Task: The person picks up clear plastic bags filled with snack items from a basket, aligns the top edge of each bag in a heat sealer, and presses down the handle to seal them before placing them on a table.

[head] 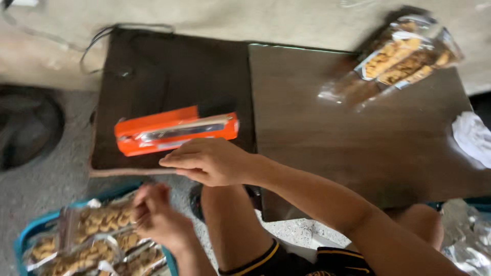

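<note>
Down low, the left hand (156, 217) pinches a snack packet (97, 222) from the blue basket (30, 230), the right hand (209, 161) hovers loose by the orange sealer (174, 130), sealed packets (404, 53) piled far right.

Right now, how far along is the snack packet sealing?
Done, it seems: a pile of filled packets lies on the far right of the wooden board. In hand: the left hand is at a packet in the blue basket; the right hand rests by the orange sealer. Left: several packets in the basket.
</note>
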